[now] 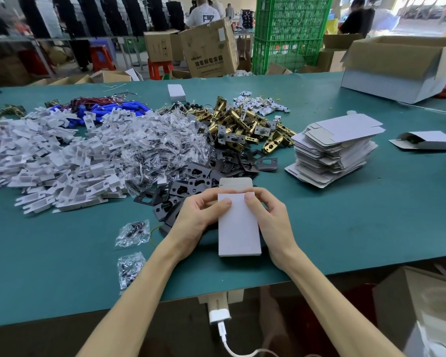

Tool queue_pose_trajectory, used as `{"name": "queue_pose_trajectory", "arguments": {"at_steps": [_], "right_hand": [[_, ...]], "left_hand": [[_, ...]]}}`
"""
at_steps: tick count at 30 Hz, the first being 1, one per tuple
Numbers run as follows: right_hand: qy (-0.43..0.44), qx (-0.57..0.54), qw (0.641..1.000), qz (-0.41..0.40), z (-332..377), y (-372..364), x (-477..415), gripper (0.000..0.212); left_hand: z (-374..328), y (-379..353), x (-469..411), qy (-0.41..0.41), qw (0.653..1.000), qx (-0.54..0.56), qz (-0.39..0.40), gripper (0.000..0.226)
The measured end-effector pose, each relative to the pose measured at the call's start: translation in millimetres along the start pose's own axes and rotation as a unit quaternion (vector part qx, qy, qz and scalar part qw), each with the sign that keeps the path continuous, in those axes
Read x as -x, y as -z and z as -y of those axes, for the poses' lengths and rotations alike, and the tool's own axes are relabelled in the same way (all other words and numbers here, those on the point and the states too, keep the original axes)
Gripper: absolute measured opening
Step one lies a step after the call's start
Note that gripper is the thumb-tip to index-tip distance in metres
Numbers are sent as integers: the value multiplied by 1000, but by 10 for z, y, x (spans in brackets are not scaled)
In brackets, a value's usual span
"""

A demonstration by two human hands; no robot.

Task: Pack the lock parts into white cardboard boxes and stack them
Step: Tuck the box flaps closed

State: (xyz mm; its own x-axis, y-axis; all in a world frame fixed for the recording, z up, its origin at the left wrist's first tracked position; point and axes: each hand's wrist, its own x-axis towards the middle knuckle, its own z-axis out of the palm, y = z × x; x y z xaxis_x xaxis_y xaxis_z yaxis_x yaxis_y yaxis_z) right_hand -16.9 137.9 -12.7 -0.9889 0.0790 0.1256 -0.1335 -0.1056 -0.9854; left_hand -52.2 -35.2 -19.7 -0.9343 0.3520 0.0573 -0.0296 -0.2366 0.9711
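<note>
A small white cardboard box (238,228) stands near the front middle of the green table (345,228), its far end flap raised. My left hand (201,212) grips its left side, thumb on the top face. My right hand (265,215) grips the right side, thumb also on top. Behind the box lie black strike plates (191,186). Further back are brass latch bolts (242,124), bagged screws (165,145), and white plastic parts (62,161). A stack of flat white box blanks (335,148) sits to the right.
Two loose screw bags (133,233) lie left of my left arm. A packed white box (428,140) lies at far right, another (177,92) at the back. A large open carton (402,65) stands back right. Blue parts with wires (113,109) lie back left. People work beyond the table.
</note>
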Motion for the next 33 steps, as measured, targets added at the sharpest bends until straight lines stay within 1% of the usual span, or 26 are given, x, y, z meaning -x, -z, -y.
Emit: {"name": "queue_pose_trajectory", "arguments": {"at_steps": [9,11,14,17,18,19,20,21,23,25,30,33], "right_hand": [[-8,-2,1000,-11,-11,5,2,15],[-2,1,1000,-12,-6,4,5,14],[24,6,1000,-10,5,-2,13,10],[26,-32,999,-22,-1,-2,5,30],[20,-37,999,-24,-5,-1,2,35],[18,-29,999,-23,-6,-1,-1,34],[20,-11,999,-22,-7,-4,-8,28],[21,4,1000,-17,-8,-7,-12,18],[13,8,1000,-6,-19,-9,-18,8],[1,6,1000,3,-20,3,-19,5],[-11,-5,1000,4,6,16,-1,16],[-19,-13,1000,6,19,15,7,19]], "left_hand": [[-41,-17,20,-9,1000,-11,19,33],[-55,-28,27,-21,999,-10,23,37],[-56,-30,26,-43,999,-22,18,53],[-43,-19,16,-48,999,-13,3,64],[-39,-19,16,-44,999,-12,1,62],[-43,-22,15,-40,999,-16,1,54],[-50,-29,15,-35,999,-21,0,43],[-56,-40,17,-29,999,-24,-4,37],[-51,-57,17,-9,999,-23,-29,43],[-44,-70,14,0,998,-24,-53,45],[-13,-63,0,-15,996,-54,-63,35],[-12,-56,-1,-24,996,-71,-54,26]]}}
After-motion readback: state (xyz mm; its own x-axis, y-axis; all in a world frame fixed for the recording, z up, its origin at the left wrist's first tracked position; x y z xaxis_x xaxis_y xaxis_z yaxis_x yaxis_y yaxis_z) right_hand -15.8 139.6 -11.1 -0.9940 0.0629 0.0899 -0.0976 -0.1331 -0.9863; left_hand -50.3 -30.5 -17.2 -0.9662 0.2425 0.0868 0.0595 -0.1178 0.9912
